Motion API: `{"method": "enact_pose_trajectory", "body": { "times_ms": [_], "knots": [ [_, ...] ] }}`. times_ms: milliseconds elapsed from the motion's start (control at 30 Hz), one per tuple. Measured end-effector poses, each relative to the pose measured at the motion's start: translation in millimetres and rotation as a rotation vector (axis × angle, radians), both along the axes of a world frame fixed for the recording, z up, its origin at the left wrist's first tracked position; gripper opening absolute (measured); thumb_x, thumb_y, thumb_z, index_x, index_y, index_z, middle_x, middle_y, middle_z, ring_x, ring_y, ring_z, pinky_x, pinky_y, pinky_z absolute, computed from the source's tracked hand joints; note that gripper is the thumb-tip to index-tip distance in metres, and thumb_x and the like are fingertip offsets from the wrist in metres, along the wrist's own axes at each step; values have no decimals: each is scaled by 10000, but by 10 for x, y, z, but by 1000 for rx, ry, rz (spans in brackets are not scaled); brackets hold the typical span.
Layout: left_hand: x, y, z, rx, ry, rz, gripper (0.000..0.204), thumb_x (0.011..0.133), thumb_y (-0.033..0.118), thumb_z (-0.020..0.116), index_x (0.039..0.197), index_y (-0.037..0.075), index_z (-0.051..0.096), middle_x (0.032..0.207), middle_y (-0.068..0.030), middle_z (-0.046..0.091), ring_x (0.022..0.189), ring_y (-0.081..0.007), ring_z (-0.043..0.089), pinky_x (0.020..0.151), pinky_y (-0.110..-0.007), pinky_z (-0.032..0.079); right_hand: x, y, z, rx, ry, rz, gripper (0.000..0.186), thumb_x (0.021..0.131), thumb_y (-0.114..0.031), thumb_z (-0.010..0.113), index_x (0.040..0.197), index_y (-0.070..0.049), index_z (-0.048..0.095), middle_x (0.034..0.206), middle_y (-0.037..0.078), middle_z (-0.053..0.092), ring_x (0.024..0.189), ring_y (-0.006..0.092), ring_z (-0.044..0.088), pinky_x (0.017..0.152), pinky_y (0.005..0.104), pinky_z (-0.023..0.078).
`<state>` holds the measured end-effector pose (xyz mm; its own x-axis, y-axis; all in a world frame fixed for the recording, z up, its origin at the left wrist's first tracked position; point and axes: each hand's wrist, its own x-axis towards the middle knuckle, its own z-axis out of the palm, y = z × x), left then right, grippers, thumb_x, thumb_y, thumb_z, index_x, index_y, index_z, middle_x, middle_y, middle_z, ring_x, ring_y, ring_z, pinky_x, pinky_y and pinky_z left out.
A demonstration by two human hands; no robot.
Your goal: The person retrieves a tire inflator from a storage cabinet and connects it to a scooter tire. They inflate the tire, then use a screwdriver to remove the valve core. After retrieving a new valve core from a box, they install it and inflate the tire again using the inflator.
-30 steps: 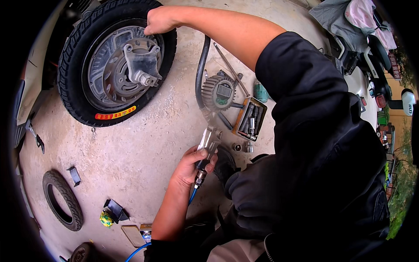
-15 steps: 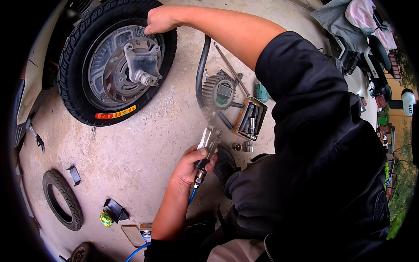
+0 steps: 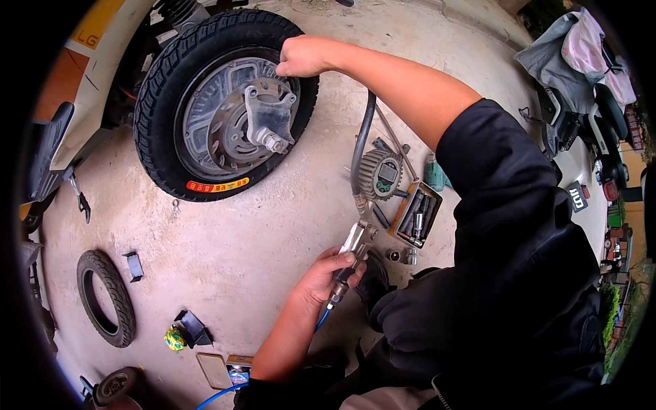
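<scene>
My left hand (image 3: 336, 272) is wrapped round the metal handle of a tyre inflator (image 3: 356, 239); its thumb lies along the side. A round, ribbed gauge (image 3: 384, 174) with a small screen sits at the inflator's far end, and a blue air line enters the handle from below. From the inflator a black hose (image 3: 362, 140) runs up and passes behind my right forearm. At the top, my right hand (image 3: 305, 56) is closed against the rim of a wheel (image 3: 225, 116) with a black tyre, brake disc and axle bracket. What its fingers grip is hidden.
An open box of sockets (image 3: 418, 217) stands beside the gauge, with loose sockets (image 3: 408, 256) and a green tool (image 3: 434, 172) near it. A worn tyre (image 3: 107, 298) lies at left, near dark plastic pieces (image 3: 194, 328). A scooter body (image 3: 85, 89) flanks the wheel.
The whole view has shifted, so the wheel, tools and hands appear further right and slightly lower. Both hands keep the same hold and place relative to the wheel and inflator.
</scene>
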<state>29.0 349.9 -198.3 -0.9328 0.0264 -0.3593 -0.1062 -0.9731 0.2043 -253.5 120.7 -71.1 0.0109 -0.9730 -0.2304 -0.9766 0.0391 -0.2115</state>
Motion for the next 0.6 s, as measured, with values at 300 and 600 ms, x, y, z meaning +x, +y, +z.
{"method": "enact_pose_trajectory", "body": {
  "times_ms": [300, 600],
  "knots": [
    [-19, 9, 33, 3, 1, 23, 457, 788, 274, 721, 1077, -50, 579, 743, -115, 578, 580, -165, 565, 515, -260, 450, -31, 26, -59, -81, -33, 12, 366, 809, -311, 558, 916, 11, 695, 858, 241, 667, 816, 365, 646, 755, 431, 505],
    [-10, 5, 22, -9, 14, 25, 431, 801, 263, 708, 1070, -47, 575, 743, -113, 575, 582, -167, 565, 512, -260, 449, -35, 35, -37, -74, -47, 21, 350, 801, -285, 570, 946, 6, 702, 883, 232, 677, 847, 347, 659, 775, 416, 512]
  ]
}}
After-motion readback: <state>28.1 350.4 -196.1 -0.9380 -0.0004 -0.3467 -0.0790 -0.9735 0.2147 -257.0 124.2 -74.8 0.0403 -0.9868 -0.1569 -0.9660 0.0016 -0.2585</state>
